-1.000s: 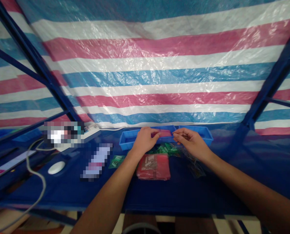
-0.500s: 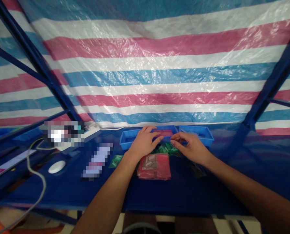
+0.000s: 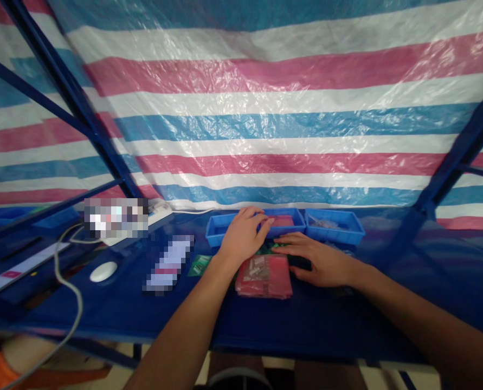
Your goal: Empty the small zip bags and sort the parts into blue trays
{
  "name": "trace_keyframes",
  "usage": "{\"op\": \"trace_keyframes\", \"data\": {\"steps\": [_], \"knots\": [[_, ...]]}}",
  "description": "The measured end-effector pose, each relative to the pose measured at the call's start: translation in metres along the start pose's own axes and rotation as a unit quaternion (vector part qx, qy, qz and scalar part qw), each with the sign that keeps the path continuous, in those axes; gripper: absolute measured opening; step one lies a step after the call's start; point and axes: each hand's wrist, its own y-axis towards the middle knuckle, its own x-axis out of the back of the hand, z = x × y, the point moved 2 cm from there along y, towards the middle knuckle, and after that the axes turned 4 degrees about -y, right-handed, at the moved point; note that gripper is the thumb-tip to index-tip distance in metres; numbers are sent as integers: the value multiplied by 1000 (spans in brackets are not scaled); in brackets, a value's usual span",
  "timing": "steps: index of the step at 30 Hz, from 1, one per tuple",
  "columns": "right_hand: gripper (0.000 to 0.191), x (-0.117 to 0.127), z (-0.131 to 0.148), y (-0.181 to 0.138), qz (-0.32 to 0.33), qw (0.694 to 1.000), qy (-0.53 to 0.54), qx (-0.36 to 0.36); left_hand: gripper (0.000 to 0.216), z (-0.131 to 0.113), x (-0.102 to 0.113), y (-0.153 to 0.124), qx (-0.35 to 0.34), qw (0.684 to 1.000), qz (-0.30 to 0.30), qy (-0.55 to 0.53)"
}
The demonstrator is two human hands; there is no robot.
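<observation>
My left hand [image 3: 243,235] reaches over the front rim of a blue tray [image 3: 219,234], fingers stretched toward a pink packet [image 3: 282,220] lying in it. My right hand [image 3: 316,261] lies flat and open on the dark blue table, covering green packets [image 3: 270,248] just in front of the tray. A stack of pink bags [image 3: 265,276] with small parts inside sits between my two wrists. Neither hand visibly holds anything.
A second blue tray [image 3: 339,226] stands to the right of the first. A green packet [image 3: 199,265], a white mouse [image 3: 103,271] with its cable [image 3: 72,303] and a power strip [image 3: 160,212] lie at left. A striped tarp [image 3: 265,108] and blue frame bars [image 3: 448,173] close the back.
My right hand has dropped from a pinch near the tray to lie flat on the table. My left hand has opened and stayed over the tray. The view shifted slightly.
</observation>
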Motion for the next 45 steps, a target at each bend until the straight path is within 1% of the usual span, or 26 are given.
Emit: {"op": "trace_keyframes", "data": {"steps": [2,4,6,8,11,15,18,21,23,25,28,33,35,37,39,41,43,45], "knots": [[53,0,-1,3,2,1000,-12,5,33,-8,2,1,-24,999,0,-33],[39,1,-3,7,-12,1000,-20,7,31,-17,2,2,-47,996,9,-70],[30,3,-4,9,-32,999,-26,2,30,-23,2,3,-56,993,19,-106],[27,5,-5,8,-55,998,-29,-18,28,-27,1,3,-51,989,31,-136],[24,12,-7,6,-104,992,-27,-62,28,-31,0,1,-40,984,45,-166],[17,22,-9,2,-200,973,3,-113,32,-34,-1,0,-40,978,58,-195],[18,24,-12,0,-238,954,71,-169,34,-33,-3,-1,-39,979,55,-190],[24,18,-14,1,-244,921,204,-225,26,-31,-5,0,-18,982,31,-187],[27,14,-14,2,-248,896,287,-230,25,-30,-6,0,2,981,14,-193],[31,12,-12,5,-247,879,341,-224,28,-31,-5,0,17,980,4,-200],[35,12,-11,7,-243,862,379,-232,30,-33,-6,-1,29,976,8,-214],[39,13,-8,7,-234,845,418,-237,35,-33,-8,-1,33,976,29,-215],[39,12,-7,7,-229,841,430,-236,35,-35,-6,-2,10,981,29,-194],[39,11,-8,7,-236,835,437,-237,36,-39,-4,-3,-38,985,21,-164],[42,10,-10,6,-260,821,449,-239,38,-43,-1,-5,-98,985,10,-140],[48,11,-12,5,-284,799,472,-240,39,-44,0,-6,-146,981,6,-127],[53,12,-13,3,-294,782,493,-244,35,-43,-1,-6,-173,978,5,-119],[60,13,-12,2,-293,774,502,-251,28,-40,-3,-5,-183,976,1,-116]]}}
